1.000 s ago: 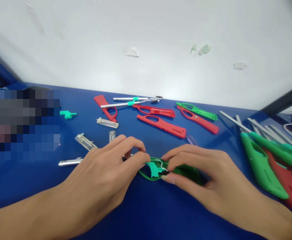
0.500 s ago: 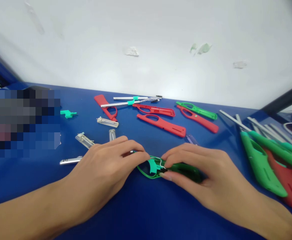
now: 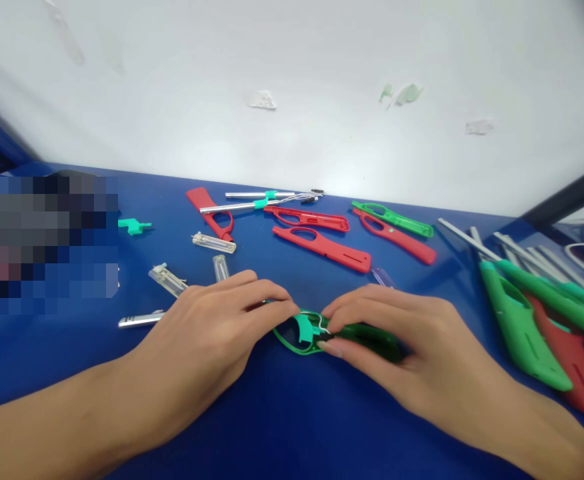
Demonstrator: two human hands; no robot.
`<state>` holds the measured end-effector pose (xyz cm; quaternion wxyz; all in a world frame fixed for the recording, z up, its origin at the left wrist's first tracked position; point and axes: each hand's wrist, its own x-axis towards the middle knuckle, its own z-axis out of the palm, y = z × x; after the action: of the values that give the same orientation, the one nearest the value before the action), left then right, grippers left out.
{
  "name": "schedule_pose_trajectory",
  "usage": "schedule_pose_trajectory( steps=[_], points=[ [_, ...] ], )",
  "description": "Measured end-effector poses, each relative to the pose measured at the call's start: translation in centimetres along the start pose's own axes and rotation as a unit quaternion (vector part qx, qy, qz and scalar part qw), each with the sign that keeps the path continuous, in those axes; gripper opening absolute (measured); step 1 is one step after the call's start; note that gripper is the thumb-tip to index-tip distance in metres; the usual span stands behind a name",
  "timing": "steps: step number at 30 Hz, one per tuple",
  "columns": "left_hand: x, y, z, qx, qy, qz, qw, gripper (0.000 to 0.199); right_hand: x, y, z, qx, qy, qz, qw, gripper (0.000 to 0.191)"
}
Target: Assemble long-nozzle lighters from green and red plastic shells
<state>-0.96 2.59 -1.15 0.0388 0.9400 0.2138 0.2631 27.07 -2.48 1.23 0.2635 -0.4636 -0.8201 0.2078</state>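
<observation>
A green lighter handle half (image 3: 292,348) lies open side up on the blue table between my hands. Set in it by the finger hole is a teal trigger (image 3: 304,329), with a thin white wire (image 3: 323,325) looping beside a small black part (image 3: 326,337). My left hand (image 3: 217,330) is closed on the shell's left end, its thumb and forefinger at the rim; that end is partly hidden. From the right, my right hand (image 3: 397,333) pinches the shell around the black part, thumb in front and fingers behind.
Behind the hands lie red lighter shells (image 3: 322,250), another green shell (image 3: 397,220), metal lighter tubes (image 3: 237,208) and clear fuel tanks (image 3: 214,243). A silver-grey cutter (image 3: 139,320) is left of my left hand. Whole green lighters (image 3: 517,327) pile up at right. A teal trigger (image 3: 135,227) sits far left.
Almost nothing differs. Both hands keep their grip on the green shell, and the view has shifted very slightly.
</observation>
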Motion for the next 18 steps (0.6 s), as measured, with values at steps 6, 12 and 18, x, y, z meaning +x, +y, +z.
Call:
schedule_pose_trajectory(
  steps=[6, 12, 18],
  points=[
    [0.18, -0.06, 0.16, -0.003, -0.008, -0.009, 1.0, 0.037, -0.14, 0.06, 0.0, 0.001, 0.008, 0.008, 1.0, 0.007],
    [0.11, -0.16, 0.02, -0.007, -0.025, -0.014, 1.0, 0.042, -0.22, -0.13, -0.23, 0.007, 0.001, 0.011, 1.0, 0.01],
    [0.22, 0.01, -0.07, 0.003, -0.014, -0.009, 1.0, 0.043, -0.16, -0.25, -0.28, -0.007, 0.006, -0.006, 1.0, 0.01]
  ],
)
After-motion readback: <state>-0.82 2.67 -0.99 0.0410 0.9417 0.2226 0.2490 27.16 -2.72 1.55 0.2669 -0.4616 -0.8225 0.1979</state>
